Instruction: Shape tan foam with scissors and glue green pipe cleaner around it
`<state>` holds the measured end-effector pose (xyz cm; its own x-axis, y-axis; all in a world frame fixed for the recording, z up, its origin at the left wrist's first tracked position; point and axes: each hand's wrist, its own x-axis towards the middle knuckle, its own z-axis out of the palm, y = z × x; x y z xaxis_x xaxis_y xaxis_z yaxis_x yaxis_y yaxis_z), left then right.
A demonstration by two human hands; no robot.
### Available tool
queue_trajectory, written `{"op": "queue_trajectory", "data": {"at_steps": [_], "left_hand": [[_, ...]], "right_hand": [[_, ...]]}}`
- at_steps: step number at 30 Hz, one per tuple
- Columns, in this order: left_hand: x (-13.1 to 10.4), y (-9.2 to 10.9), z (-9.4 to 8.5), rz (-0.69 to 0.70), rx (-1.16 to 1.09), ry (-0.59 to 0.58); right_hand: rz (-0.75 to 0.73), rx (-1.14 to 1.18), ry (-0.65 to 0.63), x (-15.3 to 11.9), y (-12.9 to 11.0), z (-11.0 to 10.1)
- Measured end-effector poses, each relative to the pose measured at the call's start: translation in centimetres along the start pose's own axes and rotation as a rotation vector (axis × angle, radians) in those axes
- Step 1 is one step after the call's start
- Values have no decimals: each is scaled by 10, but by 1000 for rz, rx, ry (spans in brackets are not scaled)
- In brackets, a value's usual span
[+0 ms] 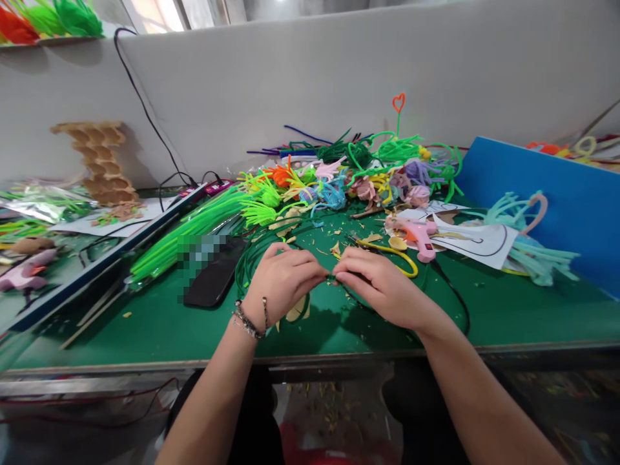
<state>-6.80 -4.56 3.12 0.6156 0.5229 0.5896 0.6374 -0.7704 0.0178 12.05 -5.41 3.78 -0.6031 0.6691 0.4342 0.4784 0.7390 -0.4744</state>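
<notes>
My left hand [285, 281], with beaded bracelets at the wrist, is pinched closed above the green table [300, 339]. Facing it, my right hand [380, 284] is closed the same way, its fingertips almost touching the left ones. Between the fingertips shows a small dark green piece [331, 279], mostly hidden by the fingers. Dark green pipe cleaners [245, 258] lie in loops beside and under my left hand. Just beyond my right hand is a yellow loop [409, 263], with a pink glue gun [420, 236] to its right.
Colourful pipe-cleaner bundles [329, 187] are heaped at the back. A black phone [213, 278] and long bright green stems [179, 242] lie left. White paper [484, 242], pale teal stems [542, 252] and a blue panel [552, 194] stand or lie right. Brown scraps dot the table.
</notes>
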Motion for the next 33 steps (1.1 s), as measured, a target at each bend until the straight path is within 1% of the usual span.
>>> {"op": "queue_trajectory", "data": {"at_steps": [5,9,15,18,21,26,30,33], "left_hand": [[-1,-1,-1,-20,-132,-20],[-1,-1,0,-26,-175,-32],[-1,-1,2,-67,-313,-56],[-1,-2,2,-63,-323,-48],[0,-2,3,-39,-307,-19],[1,1,3,17,-212,37],[3,9,2,68,-79,104],[3,14,1,98,39,151]], "right_hand": [[-36,39,-40,-3,1,-7],[-37,19,-8,-3,3,-7],[-98,54,36,-4,6,-7],[-109,45,40,-3,8,-7],[-117,51,49,-3,7,-6],[-100,64,113,-1,3,-5],[4,48,180,1,-3,0],[116,61,264,4,-6,7]]}}
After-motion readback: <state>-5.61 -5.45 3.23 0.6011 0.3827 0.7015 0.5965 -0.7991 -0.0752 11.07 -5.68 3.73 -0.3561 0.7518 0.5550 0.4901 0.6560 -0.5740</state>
